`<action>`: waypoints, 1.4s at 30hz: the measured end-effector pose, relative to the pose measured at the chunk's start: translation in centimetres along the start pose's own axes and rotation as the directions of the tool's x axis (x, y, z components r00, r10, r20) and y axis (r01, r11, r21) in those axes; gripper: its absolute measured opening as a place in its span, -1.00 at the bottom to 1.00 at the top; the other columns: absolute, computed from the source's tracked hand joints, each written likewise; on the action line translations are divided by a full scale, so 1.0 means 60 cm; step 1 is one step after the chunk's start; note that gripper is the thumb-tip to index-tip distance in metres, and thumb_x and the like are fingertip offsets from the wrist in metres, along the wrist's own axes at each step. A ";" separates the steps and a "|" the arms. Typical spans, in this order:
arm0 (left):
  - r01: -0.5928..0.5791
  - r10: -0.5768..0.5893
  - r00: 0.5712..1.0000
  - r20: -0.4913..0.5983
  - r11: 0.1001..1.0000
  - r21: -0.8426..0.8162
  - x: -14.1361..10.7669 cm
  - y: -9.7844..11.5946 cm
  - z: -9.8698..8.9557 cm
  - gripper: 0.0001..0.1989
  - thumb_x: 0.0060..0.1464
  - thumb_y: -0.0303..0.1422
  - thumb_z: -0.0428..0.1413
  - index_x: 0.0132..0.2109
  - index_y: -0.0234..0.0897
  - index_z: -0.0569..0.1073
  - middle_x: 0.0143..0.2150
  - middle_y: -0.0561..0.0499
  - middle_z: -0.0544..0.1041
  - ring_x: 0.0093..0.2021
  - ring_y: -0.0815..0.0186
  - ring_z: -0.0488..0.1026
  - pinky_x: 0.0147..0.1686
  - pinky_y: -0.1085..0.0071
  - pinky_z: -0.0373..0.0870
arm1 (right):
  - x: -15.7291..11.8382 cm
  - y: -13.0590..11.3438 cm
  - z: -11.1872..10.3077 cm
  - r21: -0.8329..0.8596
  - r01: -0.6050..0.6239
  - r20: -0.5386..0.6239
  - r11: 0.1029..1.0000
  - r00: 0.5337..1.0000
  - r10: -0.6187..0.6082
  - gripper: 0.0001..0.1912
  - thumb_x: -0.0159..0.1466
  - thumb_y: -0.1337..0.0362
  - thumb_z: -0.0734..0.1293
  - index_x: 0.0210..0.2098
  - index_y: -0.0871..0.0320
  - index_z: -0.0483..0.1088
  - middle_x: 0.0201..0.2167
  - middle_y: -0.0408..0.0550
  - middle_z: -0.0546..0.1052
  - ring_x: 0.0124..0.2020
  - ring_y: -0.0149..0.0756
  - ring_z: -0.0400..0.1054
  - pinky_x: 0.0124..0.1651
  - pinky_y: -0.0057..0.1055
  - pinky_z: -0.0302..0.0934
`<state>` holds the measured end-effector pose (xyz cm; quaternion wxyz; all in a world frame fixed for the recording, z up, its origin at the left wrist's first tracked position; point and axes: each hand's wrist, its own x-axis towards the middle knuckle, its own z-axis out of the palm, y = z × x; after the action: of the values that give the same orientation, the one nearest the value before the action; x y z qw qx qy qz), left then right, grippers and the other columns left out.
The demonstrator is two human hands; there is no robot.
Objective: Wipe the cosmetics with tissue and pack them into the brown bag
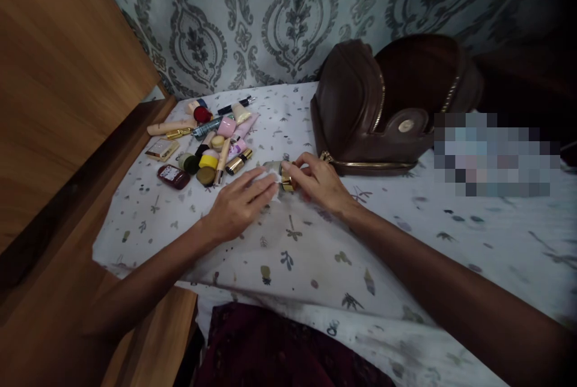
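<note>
Gold-capped container (pixel 287 181) | white printed sheet (pixel 311 261) | grey-patterned backdrop (pixel 297 14) | wooden panel (pixel 67 74)

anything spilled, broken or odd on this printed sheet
No spill or breakage shows. The brown bag gapes unzipped, and the pixelated patch to its right looks odd because its blocks hide whatever is there.

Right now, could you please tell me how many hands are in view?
2: the left hand is at the pale end of the gold-ended container, and the right hand is at its gold end. No others show.
</note>
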<state>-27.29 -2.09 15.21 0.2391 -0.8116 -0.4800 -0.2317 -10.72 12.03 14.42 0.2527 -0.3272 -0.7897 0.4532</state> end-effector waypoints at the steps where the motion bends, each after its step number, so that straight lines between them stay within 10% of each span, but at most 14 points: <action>1: 0.023 -0.023 1.000 0.012 1.000 0.006 -0.008 -0.006 0.001 -0.73 0.30 -0.55 -0.01 0.07 -0.32 0.46 0.09 -0.15 0.55 0.23 0.12 0.38 0.12 0.11 0.49 | 0.002 0.000 -0.001 0.018 -0.016 0.000 1.000 1.000 0.016 -0.51 0.24 -0.23 0.25 -0.45 0.08 0.24 -0.67 -0.18 0.44 -0.72 -0.36 0.23 -0.51 -0.36 0.11; 6: 0.127 -0.127 0.992 0.004 0.992 0.005 -0.025 -0.018 -0.007 -0.75 0.28 -0.54 0.01 0.03 -0.32 0.49 0.04 -0.19 0.56 0.16 0.15 0.44 0.06 0.16 0.52 | 0.007 -0.003 -0.005 0.094 -0.120 0.022 0.988 0.993 0.118 -0.51 0.28 -0.17 0.24 -0.53 0.09 0.20 -0.70 -0.17 0.45 -0.77 -0.41 0.22 -0.62 -0.43 0.05; 10: -0.005 0.010 0.995 -0.094 0.999 0.051 0.014 0.010 -0.010 -0.79 0.24 -0.56 0.07 0.00 -0.40 0.48 -0.01 -0.22 0.56 0.14 0.12 0.45 0.07 0.19 0.52 | 0.004 -0.013 -0.001 0.260 -0.243 0.079 0.935 0.970 0.230 -0.53 0.27 -0.15 0.26 -0.49 0.12 0.23 -0.70 -0.17 0.44 -0.78 -0.45 0.21 -0.69 -0.51 -0.03; 16: -0.155 0.179 0.975 -0.133 0.972 0.176 0.049 0.015 -0.002 -0.87 0.25 -0.52 0.09 -0.08 -0.34 0.48 -0.06 -0.13 0.58 0.08 0.16 0.49 0.03 0.22 0.53 | 0.005 -0.027 -0.003 0.684 -0.431 0.323 0.589 0.902 0.285 -0.57 0.29 -0.10 0.22 -0.46 0.13 0.23 -0.73 -0.19 0.36 -0.80 -0.55 0.04 -0.74 -0.59 -0.20; 22: 0.074 -0.083 0.976 -0.200 0.996 -0.051 0.046 0.009 -0.017 -0.80 0.23 -0.56 0.07 -0.02 -0.29 0.44 -0.02 -0.18 0.49 0.04 0.19 0.46 0.00 0.21 0.51 | 0.013 -0.019 -0.010 0.790 -0.488 0.476 0.371 0.870 0.131 -0.54 0.22 -0.17 0.24 -0.42 0.12 0.27 -0.67 -0.12 0.43 -0.79 -0.57 -0.02 -0.77 -0.64 -0.21; 27: 0.216 -0.291 0.935 -0.202 0.921 -0.326 0.061 0.022 -0.039 -0.79 0.23 -0.53 0.06 -0.01 -0.27 0.43 -0.04 -0.13 0.51 -0.02 0.27 0.48 -0.06 0.33 0.49 | 0.014 -0.010 -0.012 0.828 -0.451 0.463 0.335 0.885 0.046 -0.56 0.13 -0.14 0.34 -0.42 0.15 0.30 -0.65 -0.13 0.46 -0.76 -0.56 0.06 -0.77 -0.67 -0.12; 35: 0.103 -0.157 0.971 -0.183 0.957 -0.273 0.074 0.017 -0.059 -0.81 0.26 -0.53 0.04 -0.02 -0.29 0.44 -0.06 -0.15 0.51 -0.01 0.23 0.47 0.03 0.24 0.44 | 0.005 -0.019 -0.008 0.828 -0.343 0.330 0.444 0.938 0.110 -0.61 0.02 -0.01 0.46 -0.47 0.12 0.27 -0.70 -0.34 0.26 -0.73 -0.56 0.04 -0.73 -0.63 -0.09; 42: 0.460 -0.509 0.857 -0.079 0.826 -0.325 0.078 -0.001 -0.057 -0.96 0.22 -0.44 0.10 -0.19 -0.30 0.45 -0.21 -0.04 0.51 -0.15 0.28 0.46 -0.13 0.36 0.40 | -0.001 -0.019 -0.008 0.836 -0.239 0.272 0.494 0.962 0.004 -0.60 -0.04 0.04 0.53 -0.28 0.09 0.46 -0.48 -0.25 0.42 -0.54 -0.48 0.27 -0.52 -0.54 0.24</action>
<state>-25.83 -1.00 20.70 0.0869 -0.6674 -0.6095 -0.4190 -10.69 11.81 15.63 0.2542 -0.1571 -0.4571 0.8377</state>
